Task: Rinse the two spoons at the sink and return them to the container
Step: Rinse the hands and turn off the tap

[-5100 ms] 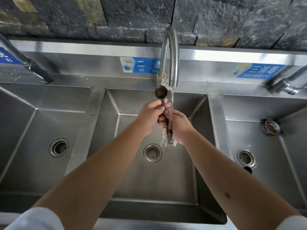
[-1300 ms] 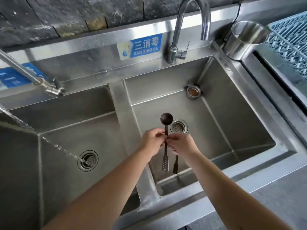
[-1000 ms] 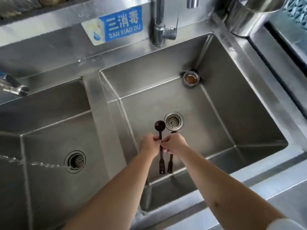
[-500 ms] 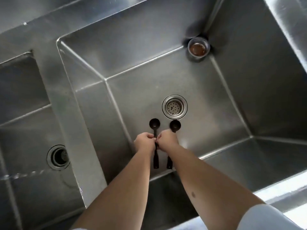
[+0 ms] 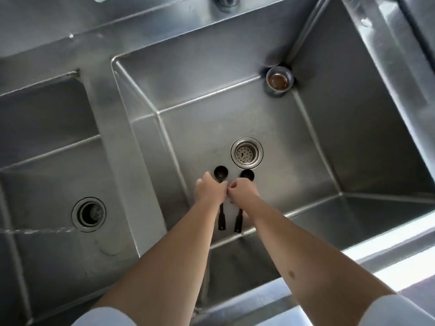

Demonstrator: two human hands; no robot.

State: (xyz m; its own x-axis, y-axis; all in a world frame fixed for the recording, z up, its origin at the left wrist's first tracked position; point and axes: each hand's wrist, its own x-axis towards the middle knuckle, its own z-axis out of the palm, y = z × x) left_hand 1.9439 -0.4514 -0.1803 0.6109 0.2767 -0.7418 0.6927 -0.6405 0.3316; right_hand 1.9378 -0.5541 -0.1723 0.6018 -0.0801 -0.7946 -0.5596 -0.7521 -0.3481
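Two dark long-handled spoons are held side by side over the right steel basin (image 5: 353,142). My left hand (image 5: 209,191) is shut on the left spoon (image 5: 220,172), whose round bowl points away from me and whose handle end hangs below my wrist. My right hand (image 5: 242,191) is shut on the right spoon (image 5: 247,175), held the same way. The two hands touch at the knuckles. The container is out of view.
A strainer drain (image 5: 246,154) lies just beyond the spoon bowls. An overflow pipe cap (image 5: 279,79) sits in the far corner. The left basin has an open drain (image 5: 89,214) with a thin water stream (image 5: 37,231) running across. A tap base (image 5: 226,1) shows at top.
My hands and spoons have moved from the middle basin's running tap to the right basin. Over the last second each hand took one spoon, and the view tilted further down into the basin.
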